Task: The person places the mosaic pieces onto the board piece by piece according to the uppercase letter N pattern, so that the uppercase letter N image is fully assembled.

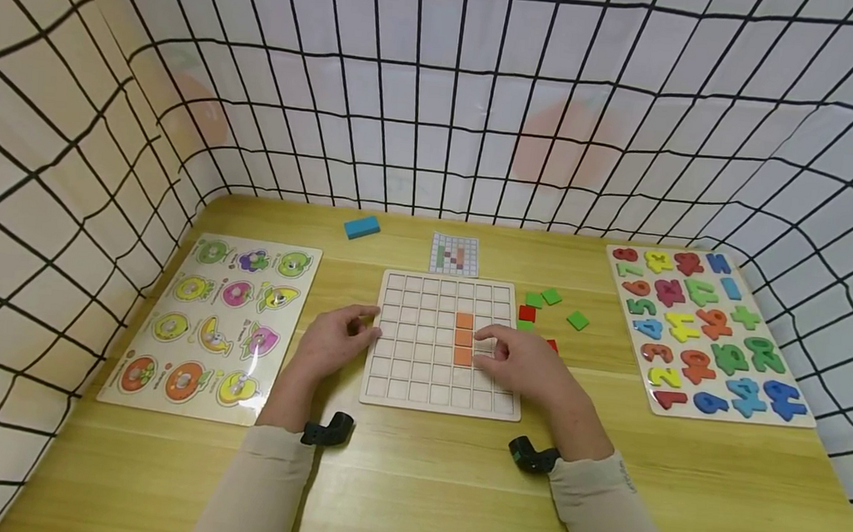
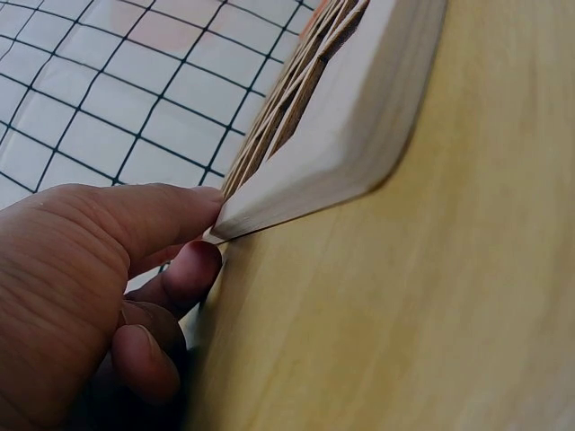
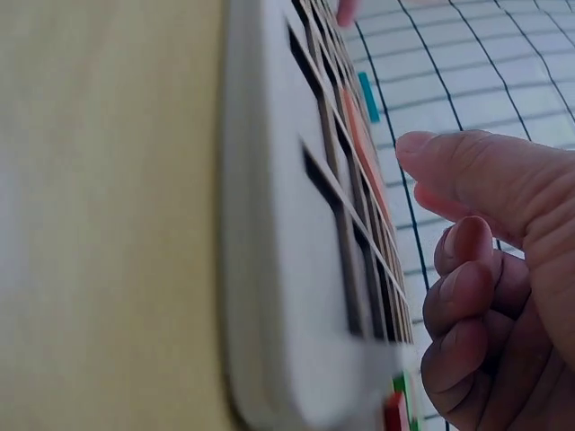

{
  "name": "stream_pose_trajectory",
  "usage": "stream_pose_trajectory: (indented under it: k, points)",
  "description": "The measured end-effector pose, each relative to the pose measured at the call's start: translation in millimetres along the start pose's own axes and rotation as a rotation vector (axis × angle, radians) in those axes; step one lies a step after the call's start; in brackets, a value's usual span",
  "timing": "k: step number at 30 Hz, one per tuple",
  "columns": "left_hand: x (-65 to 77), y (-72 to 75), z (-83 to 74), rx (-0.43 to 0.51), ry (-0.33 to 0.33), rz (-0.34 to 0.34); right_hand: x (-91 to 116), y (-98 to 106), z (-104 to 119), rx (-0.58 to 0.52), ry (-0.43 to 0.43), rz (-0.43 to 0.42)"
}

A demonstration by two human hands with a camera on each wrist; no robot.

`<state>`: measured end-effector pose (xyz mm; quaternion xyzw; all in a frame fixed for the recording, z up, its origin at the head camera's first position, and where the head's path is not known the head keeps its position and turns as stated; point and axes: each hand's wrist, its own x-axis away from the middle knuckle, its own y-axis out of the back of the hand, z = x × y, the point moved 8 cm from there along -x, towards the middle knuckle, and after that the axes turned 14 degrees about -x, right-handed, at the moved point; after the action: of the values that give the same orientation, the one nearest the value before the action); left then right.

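A wooden grid board [image 1: 401, 393] lies in front of me, with three orange tiles [image 1: 463, 338] in a column right of its middle. My left hand [image 1: 334, 338] is at the board's left edge, its thumb and forefinger tips touching it; in the left wrist view the thumb meets the rim near a corner. Over the right side of the board is my right hand [image 1: 524, 361], thumb and forefinger apart beside the orange tiles and nothing between them. Its other fingers are loosely curled in the right wrist view. Green tiles [image 1: 578, 320] and red tiles [image 1: 527, 313] lie right of the board, some partly hidden.
Behind the board lies a small card [image 1: 454, 256] with a coloured grid pattern. A blue block [image 1: 362, 227] is at the back left. A fruit puzzle board [image 1: 162, 287] lies left, a number puzzle board [image 1: 668, 394] right. Black wire mesh [image 1: 453, 122] encloses the table's back and sides.
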<state>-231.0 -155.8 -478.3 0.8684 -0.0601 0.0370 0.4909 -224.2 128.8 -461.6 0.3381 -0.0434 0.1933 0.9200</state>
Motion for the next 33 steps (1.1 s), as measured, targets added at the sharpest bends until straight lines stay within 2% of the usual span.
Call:
stream_pose_trajectory:
  k: [7, 18, 24, 33]
  points:
    - [0.3, 0.6, 0.2, -0.005, -0.008, -0.005, 0.6, 23.0, -14.4, -0.017, -0.052, -0.044]
    - [-0.7, -1.6, -3.9, -0.008, -0.037, -0.011, 7.6, 62.4, -40.8, -0.023, -0.067, -0.104]
    - [0.4, -0.4, -4.5, 0.003, -0.030, -0.007, 11.7, 73.2, -52.4, 0.010, -0.065, -0.109]
    - [0.2, 0.9, -2.3, -0.015, -0.027, -0.006, 15.9, 78.3, -72.7, 0.001, -0.090, -0.064]
